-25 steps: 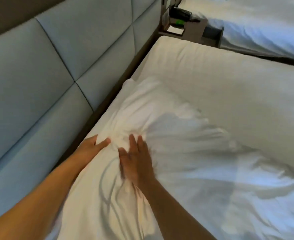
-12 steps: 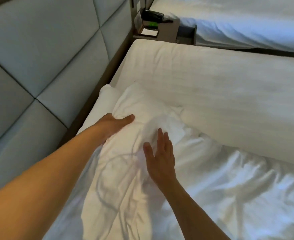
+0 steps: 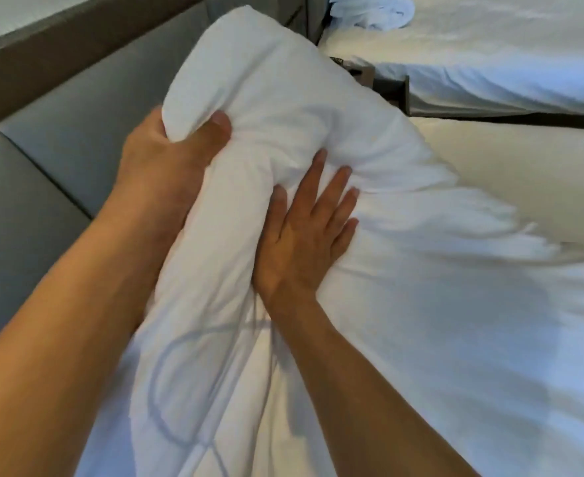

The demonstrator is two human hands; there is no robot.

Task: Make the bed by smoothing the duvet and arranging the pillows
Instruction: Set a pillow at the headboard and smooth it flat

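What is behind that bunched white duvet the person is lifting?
Behind the duvet shows a grey padded headboard and part of a nightstand. Whatever else stands there is covered.

hands: left hand (image 3: 166, 156), right hand (image 3: 301, 235) bare | forearms: bare, no sleeves visible

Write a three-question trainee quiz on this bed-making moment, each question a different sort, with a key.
1. True or false: the left hand grips a bunched fold of the duvet.
2. Multiple choice: the right hand is A) lifted clear of the bedding, B) laid flat with fingers spread on the duvet, C) holding a pillow.
3. Fill in: the grey padded panel to the person's left is the ____.

Key: 1 true; 2 B; 3 headboard.
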